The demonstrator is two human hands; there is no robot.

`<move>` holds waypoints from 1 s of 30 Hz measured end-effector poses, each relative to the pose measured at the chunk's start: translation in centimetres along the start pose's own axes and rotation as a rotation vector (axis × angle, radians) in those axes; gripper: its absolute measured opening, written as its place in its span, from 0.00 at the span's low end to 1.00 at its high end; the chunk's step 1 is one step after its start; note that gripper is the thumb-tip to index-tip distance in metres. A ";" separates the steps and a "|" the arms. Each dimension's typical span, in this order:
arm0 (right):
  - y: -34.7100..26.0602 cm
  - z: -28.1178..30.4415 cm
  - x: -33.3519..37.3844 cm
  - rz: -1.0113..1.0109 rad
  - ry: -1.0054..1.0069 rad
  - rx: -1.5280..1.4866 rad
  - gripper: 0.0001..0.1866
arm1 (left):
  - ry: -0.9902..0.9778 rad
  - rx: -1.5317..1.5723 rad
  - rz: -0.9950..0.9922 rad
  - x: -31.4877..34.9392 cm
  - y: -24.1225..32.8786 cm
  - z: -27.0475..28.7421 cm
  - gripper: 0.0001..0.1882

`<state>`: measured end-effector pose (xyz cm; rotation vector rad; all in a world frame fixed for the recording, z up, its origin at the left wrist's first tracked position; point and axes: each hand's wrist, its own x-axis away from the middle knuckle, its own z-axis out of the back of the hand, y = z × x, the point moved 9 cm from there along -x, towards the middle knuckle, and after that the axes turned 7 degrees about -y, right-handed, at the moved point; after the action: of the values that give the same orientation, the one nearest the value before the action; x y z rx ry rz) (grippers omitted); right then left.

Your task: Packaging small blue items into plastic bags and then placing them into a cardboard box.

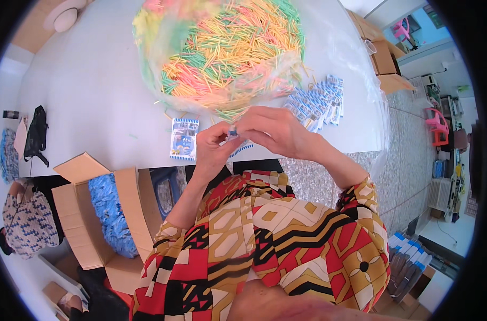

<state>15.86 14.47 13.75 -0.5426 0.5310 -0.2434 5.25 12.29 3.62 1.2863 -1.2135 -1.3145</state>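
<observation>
My left hand (214, 142) and my right hand (275, 131) meet at the near edge of a white table (93, 96), both pinching one small blue-and-white packet (233, 131) between the fingertips. Just beyond them lies a big clear plastic bag (227, 48) heaped with thin yellow, green, pink and orange sticks. A single blue printed packet (184, 139) lies flat on the table left of my left hand. Several more such packets (318, 101) are fanned out to the right of my right hand.
An open cardboard box (101, 214) holding blue packets stands on the floor at my left. More cardboard boxes (385, 59) sit at the table's far right. A black bag (36, 134) lies at the table's left edge. Another person (24, 219) is at the lower left.
</observation>
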 end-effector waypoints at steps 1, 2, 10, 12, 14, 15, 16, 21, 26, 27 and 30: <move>0.4 0.1 -0.3 0.016 0.016 -0.103 0.08 | 0.000 -0.003 -0.007 0.1 0.2 -0.1 0.04; 0.8 0.3 -0.6 0.032 0.032 -0.207 0.08 | 0.036 0.115 -0.001 0.1 0.2 0.1 0.05; 15.3 9.6 -0.2 -0.443 0.379 -0.061 0.09 | 0.158 0.180 -0.046 1.0 -0.2 2.5 0.11; 21.3 12.0 1.9 -0.451 0.440 0.042 0.10 | 0.173 0.211 -0.030 1.0 -0.6 2.6 0.11; 25.2 13.7 3.3 -0.486 0.409 0.419 0.12 | 0.159 0.199 -0.028 0.8 -0.6 2.5 0.11; 26.1 14.3 3.4 -0.490 0.411 0.420 0.12 | 0.155 0.189 -0.026 0.8 -0.5 2.4 0.12; 26.9 14.3 3.1 -0.553 0.339 0.487 0.13 | 0.156 0.188 -0.026 0.9 -0.4 2.5 0.12; 28.6 14.0 2.2 -0.678 0.142 0.693 0.19 | 0.137 0.188 -0.039 1.1 0.3 2.2 0.12; 28.8 14.2 0.9 -0.600 0.129 0.675 0.24 | 0.112 0.190 -0.039 1.0 0.7 1.8 0.10; 29.1 14.3 0.7 -0.600 0.130 0.671 0.24 | 0.105 0.187 -0.050 1.0 0.9 1.7 0.10; 30.2 13.6 0.2 -0.560 0.065 0.671 0.24 | 0.097 0.186 -0.036 0.9 0.7 1.5 0.08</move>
<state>25.80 45.36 6.99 -0.0129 0.3186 -0.9369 3.67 11.38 4.21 1.4927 -1.2726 -1.1712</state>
